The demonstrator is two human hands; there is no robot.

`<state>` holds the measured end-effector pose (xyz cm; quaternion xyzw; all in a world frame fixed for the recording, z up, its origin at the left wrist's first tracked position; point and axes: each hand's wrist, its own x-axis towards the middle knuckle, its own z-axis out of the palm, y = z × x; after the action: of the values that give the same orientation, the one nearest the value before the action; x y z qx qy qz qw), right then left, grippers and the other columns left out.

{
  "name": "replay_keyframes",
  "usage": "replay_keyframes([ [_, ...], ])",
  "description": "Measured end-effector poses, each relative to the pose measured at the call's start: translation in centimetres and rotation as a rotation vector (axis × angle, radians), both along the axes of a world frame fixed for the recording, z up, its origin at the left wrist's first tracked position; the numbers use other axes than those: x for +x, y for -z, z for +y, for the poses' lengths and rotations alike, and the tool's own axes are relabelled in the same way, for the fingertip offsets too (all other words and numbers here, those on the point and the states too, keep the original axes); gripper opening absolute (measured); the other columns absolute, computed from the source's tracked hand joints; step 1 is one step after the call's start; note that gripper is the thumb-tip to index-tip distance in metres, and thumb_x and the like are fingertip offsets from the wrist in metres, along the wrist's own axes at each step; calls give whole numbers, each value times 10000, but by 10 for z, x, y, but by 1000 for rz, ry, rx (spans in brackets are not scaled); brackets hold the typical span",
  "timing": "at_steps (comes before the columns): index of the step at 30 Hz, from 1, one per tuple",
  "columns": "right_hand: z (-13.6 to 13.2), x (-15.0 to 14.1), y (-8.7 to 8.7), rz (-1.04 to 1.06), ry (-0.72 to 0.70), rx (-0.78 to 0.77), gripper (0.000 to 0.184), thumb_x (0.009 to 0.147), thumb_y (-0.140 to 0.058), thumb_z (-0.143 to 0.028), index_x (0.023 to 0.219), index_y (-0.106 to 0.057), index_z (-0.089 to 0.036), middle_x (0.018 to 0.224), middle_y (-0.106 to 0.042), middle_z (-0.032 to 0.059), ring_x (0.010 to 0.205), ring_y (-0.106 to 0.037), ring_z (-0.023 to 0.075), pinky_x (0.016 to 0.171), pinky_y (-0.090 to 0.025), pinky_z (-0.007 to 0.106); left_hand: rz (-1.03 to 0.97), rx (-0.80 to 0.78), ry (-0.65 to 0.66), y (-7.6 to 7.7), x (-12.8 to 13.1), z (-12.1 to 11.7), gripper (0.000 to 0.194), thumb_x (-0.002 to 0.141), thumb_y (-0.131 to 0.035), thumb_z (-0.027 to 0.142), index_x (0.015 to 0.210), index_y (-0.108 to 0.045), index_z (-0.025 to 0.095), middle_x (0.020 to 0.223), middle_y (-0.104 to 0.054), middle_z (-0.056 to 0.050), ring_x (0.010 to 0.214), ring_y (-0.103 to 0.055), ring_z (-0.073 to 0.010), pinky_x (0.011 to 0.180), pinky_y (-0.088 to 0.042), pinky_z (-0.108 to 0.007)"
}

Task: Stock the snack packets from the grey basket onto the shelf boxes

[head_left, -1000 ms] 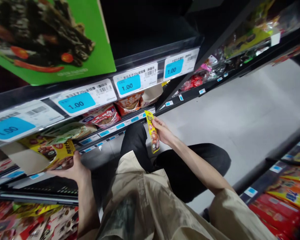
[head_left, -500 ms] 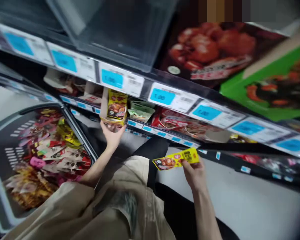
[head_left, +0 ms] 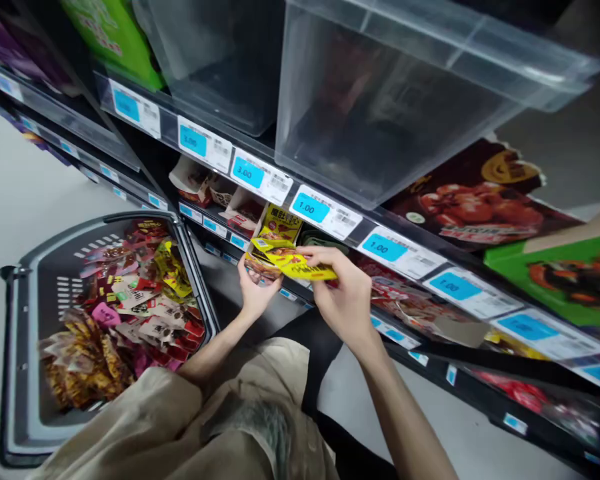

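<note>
My right hand (head_left: 344,290) pinches a flat yellow snack packet (head_left: 307,263) and holds it at the opening of a small display box (head_left: 260,265). The box sits on the lower shelf, and another yellow packet (head_left: 284,220) stands inside it. My left hand (head_left: 258,293) grips the front of this box from below, thumb on the near left side and fingers partly hidden under it. The packet's left end overlaps the box; I cannot tell whether it touches the contents.
On the floor to the left stands a grey shopping basket (head_left: 53,277) holding many snack packets. Overhead, an upper shelf carries price tags (head_left: 313,208), clear plastic bins (head_left: 360,127) and a green box (head_left: 555,273). Red snack packs (head_left: 395,290) lie further right on the lower shelf.
My right hand has brought the yellow packet leftward from beside my knee to the display box. My left hand stays on the box. The view has swung left, bringing the basket in.
</note>
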<state>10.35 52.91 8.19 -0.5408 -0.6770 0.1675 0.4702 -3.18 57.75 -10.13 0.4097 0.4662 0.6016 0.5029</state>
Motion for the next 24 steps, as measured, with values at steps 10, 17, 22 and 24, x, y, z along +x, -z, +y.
replay_keyframes([
  [10, 61, -20, -14, -666, 97, -488, 384, 1028, -501, -233, 1392, -624, -230, 1205, -764, 140, 1170, -695, 332, 1006, -527, 415, -13, -10, 60, 4, 3, -4, 935, 630, -904, 314, 1402, -384, 222, 1106, -694, -92, 785, -713, -160, 596, -542, -217],
  [17, 88, -27, -6, -904, 109, -467, 513, 1035, -456, -194, 1548, -484, -200, 1361, -692, 174, 1293, -610, 346, 1142, -419, 460, -34, -32, 54, -1, 3, -3, 906, 630, -891, 303, 1375, -382, 218, 1002, -687, -45, 700, -671, -135, 570, -525, -216],
  [22, 90, -28, 0, -942, 95, -502, 603, 1022, -433, -138, 1618, -389, -216, 1462, -632, 180, 1350, -563, 362, 1180, -372, 482, -34, -26, 62, -2, 2, -3, 875, 639, -886, 273, 1358, -390, 219, 1022, -688, -55, 699, -672, -134, 559, -525, -215],
  [24, 90, -30, -3, -955, 109, -502, 553, 1026, -404, -119, 1566, -471, -219, 1441, -645, 180, 1337, -575, 353, 1155, -392, 463, -45, -29, 65, -2, 2, -3, 880, 633, -891, 257, 1356, -390, 218, 1001, -687, -46, 668, -653, -121, 553, -521, -213],
])
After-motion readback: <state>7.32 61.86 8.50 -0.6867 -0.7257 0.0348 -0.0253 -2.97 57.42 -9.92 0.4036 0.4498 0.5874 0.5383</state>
